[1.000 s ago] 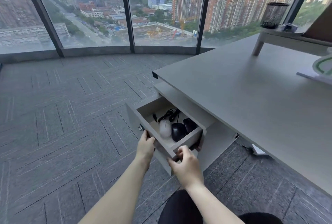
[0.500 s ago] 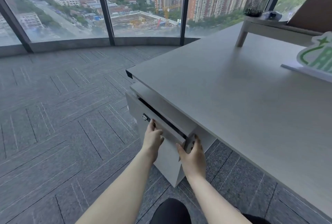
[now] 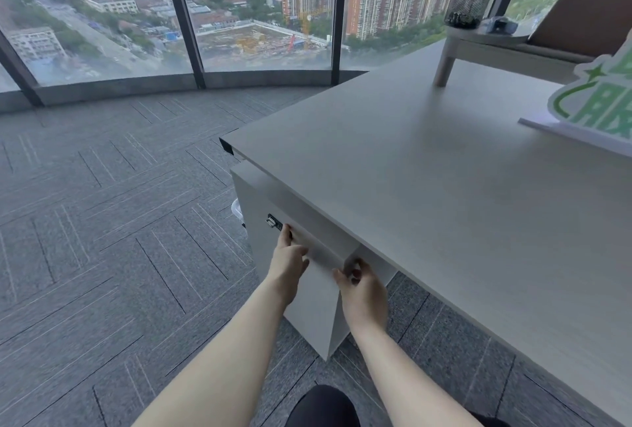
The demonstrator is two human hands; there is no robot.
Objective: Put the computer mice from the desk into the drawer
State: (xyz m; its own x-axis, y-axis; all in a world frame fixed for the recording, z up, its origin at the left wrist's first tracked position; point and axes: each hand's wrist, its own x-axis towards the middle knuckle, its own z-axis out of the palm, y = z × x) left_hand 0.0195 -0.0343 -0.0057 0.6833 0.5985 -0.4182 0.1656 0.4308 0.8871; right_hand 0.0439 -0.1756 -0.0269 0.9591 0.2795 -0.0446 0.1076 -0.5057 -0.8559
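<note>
The drawer (image 3: 318,250) is seen pushed flush into the cabinet (image 3: 307,307) under the near-left corner of the desk (image 3: 427,187). The left hand (image 3: 287,264) is laid against the drawer front beside the lock (image 3: 273,222), fingers bent, nothing grasped. The right hand (image 3: 364,289) is curled around the drawer's right-hand corner. The mice are hidden from view.
</note>
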